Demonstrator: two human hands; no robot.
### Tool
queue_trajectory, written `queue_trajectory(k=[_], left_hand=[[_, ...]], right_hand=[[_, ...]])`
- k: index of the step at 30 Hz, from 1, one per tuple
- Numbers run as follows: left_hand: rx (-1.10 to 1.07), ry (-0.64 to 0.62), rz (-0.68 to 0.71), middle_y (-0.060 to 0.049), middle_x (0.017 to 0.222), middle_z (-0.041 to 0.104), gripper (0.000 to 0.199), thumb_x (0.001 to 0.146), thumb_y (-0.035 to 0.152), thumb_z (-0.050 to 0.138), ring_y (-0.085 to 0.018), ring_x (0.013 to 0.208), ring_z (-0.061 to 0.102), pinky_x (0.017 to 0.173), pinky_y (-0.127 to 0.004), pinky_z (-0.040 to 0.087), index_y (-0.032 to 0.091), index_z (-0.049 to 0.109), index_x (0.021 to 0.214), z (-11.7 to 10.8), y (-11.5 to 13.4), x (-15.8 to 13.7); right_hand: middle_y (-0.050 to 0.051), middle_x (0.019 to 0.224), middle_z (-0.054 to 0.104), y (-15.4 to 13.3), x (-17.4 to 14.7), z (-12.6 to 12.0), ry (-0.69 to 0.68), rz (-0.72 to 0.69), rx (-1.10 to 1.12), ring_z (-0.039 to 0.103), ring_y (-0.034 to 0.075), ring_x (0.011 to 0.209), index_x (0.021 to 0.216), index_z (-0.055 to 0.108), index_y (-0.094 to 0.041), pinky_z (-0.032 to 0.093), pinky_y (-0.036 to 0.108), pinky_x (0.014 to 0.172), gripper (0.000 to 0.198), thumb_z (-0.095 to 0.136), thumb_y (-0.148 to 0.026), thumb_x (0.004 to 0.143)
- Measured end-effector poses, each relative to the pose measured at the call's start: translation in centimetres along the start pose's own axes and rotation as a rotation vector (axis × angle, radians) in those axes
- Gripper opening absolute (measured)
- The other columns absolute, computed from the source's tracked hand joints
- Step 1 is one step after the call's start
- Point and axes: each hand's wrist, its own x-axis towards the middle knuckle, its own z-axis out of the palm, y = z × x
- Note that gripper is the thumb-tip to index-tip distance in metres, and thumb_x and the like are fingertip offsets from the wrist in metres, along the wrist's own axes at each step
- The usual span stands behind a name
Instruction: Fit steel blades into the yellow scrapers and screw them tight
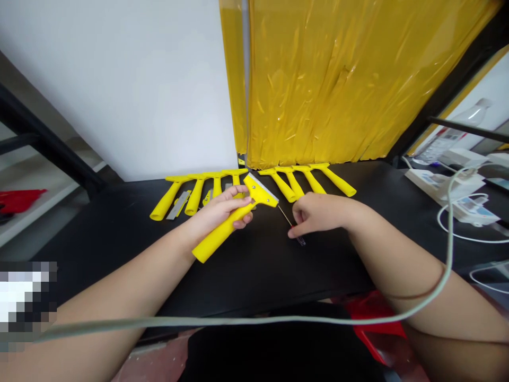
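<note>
My left hand (228, 207) is closed around a yellow scraper (220, 233), its head tilted up to the right and its hollow handle end toward me. Two screws show on the head, and a metal blade edge lies along its far side. My right hand (318, 215) is closed, with the thumb and curled fingers on a small screwdriver (301, 241) with a red and clear handle. Its thin shaft points up-left, and the tip is close to the lower right corner of the scraper head; whether they touch I cannot tell.
Several yellow scrapers (338, 181) lie in two groups along the back of the black table (254, 281). Metal blade pieces (178, 205) lie among the left group. White power strips (449, 188) and a plastic bottle (453, 132) are at right. A pale cable (254, 320) crosses in front.
</note>
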Motion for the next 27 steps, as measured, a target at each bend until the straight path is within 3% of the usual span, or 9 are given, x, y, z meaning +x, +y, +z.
queue_trajectory(k=[3,6,8,12,14,19,27], left_hand=[[-0.033,0.05,0.043,-0.002,0.085,0.068,0.047,0.078,0.016,0.082,-0.012,0.051,0.063,0.038,-0.015,0.034,0.024,0.048,0.11,-0.2,0.0,0.2],[-0.047,0.11,0.105,-0.003,0.085,0.068,0.045,0.08,0.014,0.08,-0.013,0.055,0.064,0.04,-0.014,0.035,0.023,0.049,0.111,-0.5,0.0,0.4],[-0.062,0.166,0.135,-0.002,0.083,0.067,0.042,0.081,0.012,0.078,-0.012,0.054,0.064,0.04,-0.013,0.036,0.023,0.049,0.11,-0.5,0.1,0.6],[-0.072,0.278,0.154,-0.001,0.08,0.066,0.041,0.081,0.01,0.074,-0.012,0.051,0.063,0.04,-0.013,0.037,0.024,0.048,0.108,-0.4,0.3,0.9],[-0.052,0.313,0.165,-0.001,0.078,0.066,0.041,0.081,0.01,0.074,-0.013,0.051,0.063,0.041,-0.014,0.038,0.024,0.048,0.109,-0.3,0.3,0.9],[0.018,0.313,0.209,-0.001,0.075,0.067,0.039,0.083,0.011,0.073,-0.015,0.051,0.065,0.041,-0.018,0.043,0.023,0.048,0.109,-0.5,0.1,1.0],[0.089,0.241,0.231,0.001,0.065,0.065,0.042,0.085,0.019,0.077,-0.018,0.053,0.067,0.043,-0.018,0.043,0.024,0.047,0.113,-1.1,-0.6,1.1]], right_hand=[[0.003,0.06,0.068,-0.8,-0.4,0.3,-0.145,0.069,-0.057,0.06,0.017,0.049,0.064,0.068,-0.021,0.039,0.03,0.046,0.03,0.082,-0.043,0.077],[0.002,0.057,0.069,-0.4,-0.4,0.3,-0.171,0.088,0.059,0.065,0.018,0.049,0.068,0.069,-0.021,0.046,0.029,0.049,0.019,0.073,-0.03,0.084],[0.002,0.061,0.071,0.4,-0.3,0.1,-0.032,0.043,0.202,0.066,0.018,0.051,0.074,0.069,-0.02,0.048,0.028,0.05,0.016,0.071,-0.03,0.086],[0.001,0.068,0.068,1.5,0.3,0.0,0.376,-0.1,0.43,0.064,0.015,0.051,0.088,0.067,-0.02,0.046,0.026,0.048,0.022,0.071,-0.042,0.092],[0.0,0.068,0.065,1.4,0.5,0.3,0.474,-0.166,0.479,0.062,0.014,0.051,0.09,0.065,-0.02,0.046,0.027,0.049,0.026,0.07,-0.045,0.093],[-0.002,0.071,0.061,0.7,1.1,1.2,0.598,-0.231,0.534,0.062,0.013,0.053,0.097,0.066,-0.019,0.046,0.027,0.052,0.028,0.069,-0.047,0.096],[-0.001,0.071,0.06,0.9,1.4,1.4,0.589,-0.235,0.538,0.062,0.014,0.052,0.098,0.067,-0.019,0.045,0.027,0.051,0.028,0.068,-0.047,0.097]])
